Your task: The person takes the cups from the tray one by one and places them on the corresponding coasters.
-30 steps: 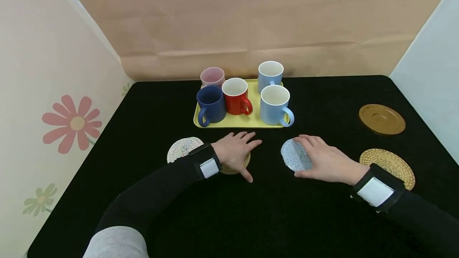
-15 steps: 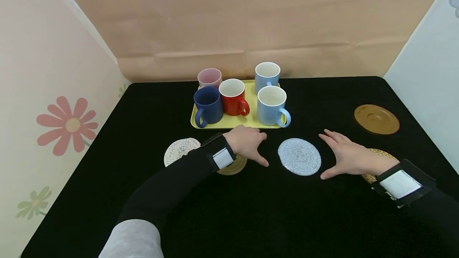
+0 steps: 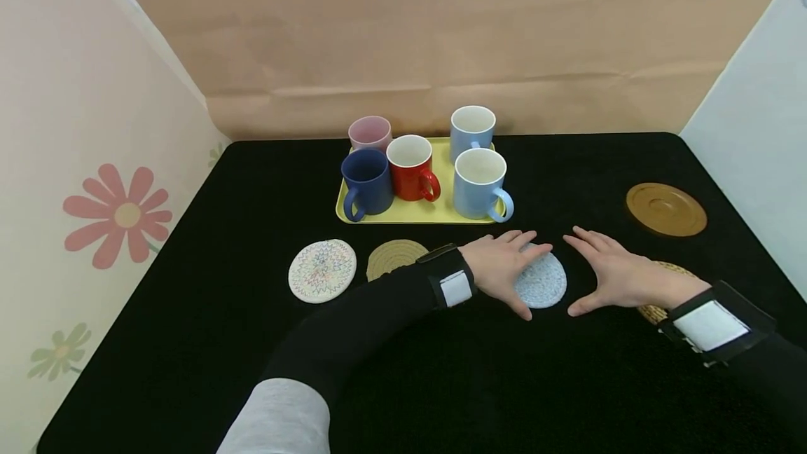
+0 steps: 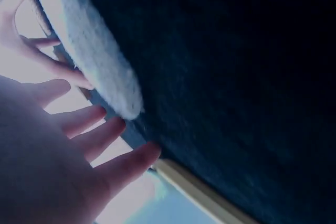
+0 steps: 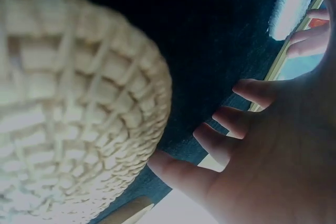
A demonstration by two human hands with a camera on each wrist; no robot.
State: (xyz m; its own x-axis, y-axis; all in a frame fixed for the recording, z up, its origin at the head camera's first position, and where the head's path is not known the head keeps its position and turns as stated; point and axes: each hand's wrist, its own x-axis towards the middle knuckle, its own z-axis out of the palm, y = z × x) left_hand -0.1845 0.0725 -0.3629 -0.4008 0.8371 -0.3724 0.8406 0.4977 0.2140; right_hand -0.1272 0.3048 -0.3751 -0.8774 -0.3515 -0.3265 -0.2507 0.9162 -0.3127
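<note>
Two round mats lie well left of the fingers of the left hand [image 3: 501,268]: white mat [image 3: 322,271] with coloured stitching, then tan mat [image 3: 396,256], part hidden by the black sleeve [image 3: 372,321]. Beyond those fingers, mostly to their left: yellow tray [image 3: 444,163] with five mugs, navy [image 3: 372,188], pink [image 3: 370,133], red [image 3: 408,181], two light blue [image 3: 474,191]. Left fingers straight, spread apart. Pale blue mat [image 3: 545,280] partly behind them, between the hands; contact cannot be told. Right hand [image 3: 621,279] just right of it, fingers and thumb apart. Woven straw mat [image 5: 79,108] to the right of the right fingers, part hidden by the wrist. Brown disc [image 3: 666,209] farther right, beyond them.
</note>
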